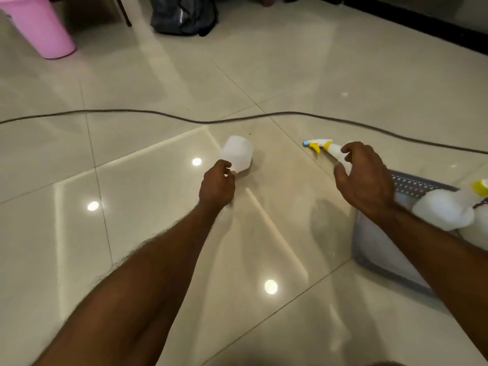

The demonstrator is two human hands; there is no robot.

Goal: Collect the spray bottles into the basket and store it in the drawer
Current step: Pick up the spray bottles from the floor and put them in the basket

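Note:
A white spray bottle (237, 154) lies on its side on the tiled floor, base pointing away from me. My left hand (217, 184) is curled around its near end, which hides the spray head. A second white spray bottle (333, 149), with a yellow trigger and blue nozzle, lies to the right. My right hand (363, 175) arches over its body with fingers and thumb spread, not closed on it. At the right edge, under my right forearm, sits a grey perforated basket (422, 184). It holds white bottles (443, 211), one with a yellow cap.
A dark cable (158, 113) runs across the floor just beyond both bottles. A pink bucket (39, 27) stands far left, and a dark bag (184, 17) rests at the top centre. A dark baseboard (422, 27) lines the far right.

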